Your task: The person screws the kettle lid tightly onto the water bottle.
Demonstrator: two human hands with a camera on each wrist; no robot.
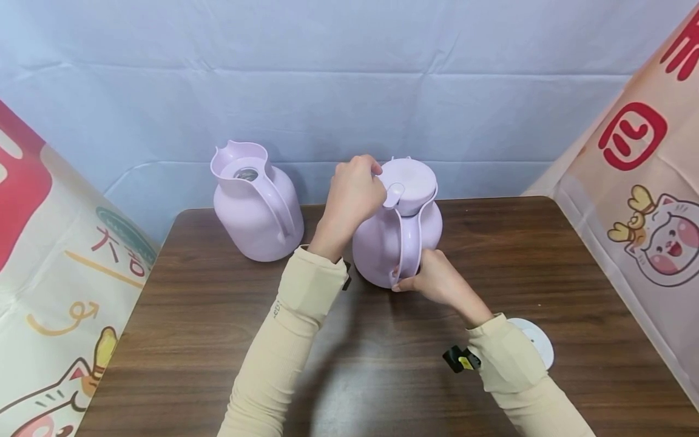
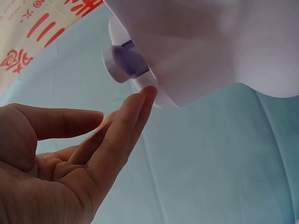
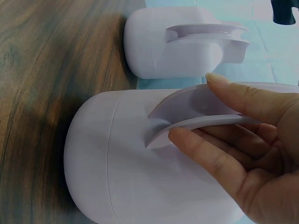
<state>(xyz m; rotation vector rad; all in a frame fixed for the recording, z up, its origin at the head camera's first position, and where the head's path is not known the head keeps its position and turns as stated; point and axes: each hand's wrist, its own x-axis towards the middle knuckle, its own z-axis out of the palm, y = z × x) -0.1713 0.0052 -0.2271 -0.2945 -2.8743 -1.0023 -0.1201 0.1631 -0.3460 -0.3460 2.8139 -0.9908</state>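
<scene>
A lavender vacuum jug (image 1: 371, 249) stands upright right of the table's middle, handle toward me. Its matching lid (image 1: 413, 177), with a thumb lever (image 1: 393, 194), sits at the mouth. My right hand (image 1: 435, 276) holds the lower part of the handle (image 3: 210, 122), thumb and fingers curled about it. Beside the lid is my left hand (image 1: 355, 189); in the left wrist view its fingers (image 2: 114, 144) are extended toward the rim, fingertips close by the lever, nothing in its grasp. A second lavender jug (image 1: 262, 215) stands to the left without a lid, its mouth uncovered.
A white disc (image 1: 537, 341) lies on the brown wooden table (image 1: 404, 376), partly hidden by my right sleeve. Pale blue cloth (image 1: 327, 91) hangs behind the table. Printed cloth panels (image 1: 650, 200) flank both sides.
</scene>
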